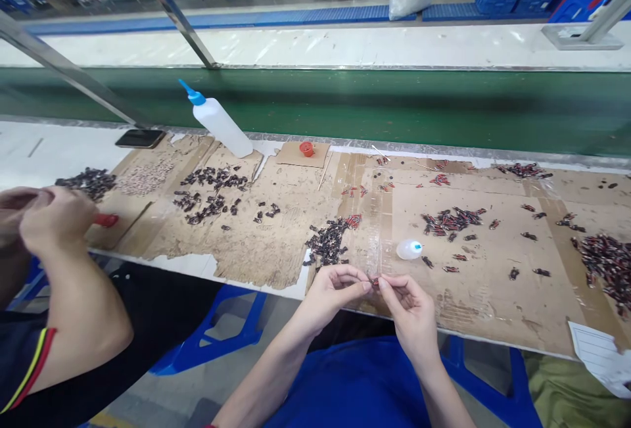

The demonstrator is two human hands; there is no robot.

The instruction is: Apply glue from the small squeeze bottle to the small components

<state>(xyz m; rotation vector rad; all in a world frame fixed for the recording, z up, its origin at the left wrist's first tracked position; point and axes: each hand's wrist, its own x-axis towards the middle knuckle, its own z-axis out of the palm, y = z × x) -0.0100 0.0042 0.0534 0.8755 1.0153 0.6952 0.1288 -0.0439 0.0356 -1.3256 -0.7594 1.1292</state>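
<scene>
Pinching opposite ends of a small part (375,281), the left hand (335,290) and the right hand (410,304) nearly meet at the near edge of the cardboard-covered surface (276,254). Each has its thumb pressed toward the index finger, with the other fingers curled. The small part sits between the fingertips, just above the cardboard; what shows of it is dark, nearly black, with a touch of red, and its ends are covered by the fingers, so its full outline cannot be told.

Near the right hand lies a small white bottle (408,250) with a blue tip. Beyond it, a loose cluster of dark-and-red pieces (453,220) shows short, narrow, glossy bodies streaked with red, pointing in many directions. A larger heap of similar pieces (607,267) stands at the right edge. Just beyond the left hand is a pile of black pieces (328,244), with bright red slivers (353,221) at its upper right corner. Farther left, a tall white bottle (221,127) with a blue nozzle appears tilted, and a red cup (306,148) rests on a cardboard square. At the far left, a co-worker's hands (56,221) are held close together.
</scene>
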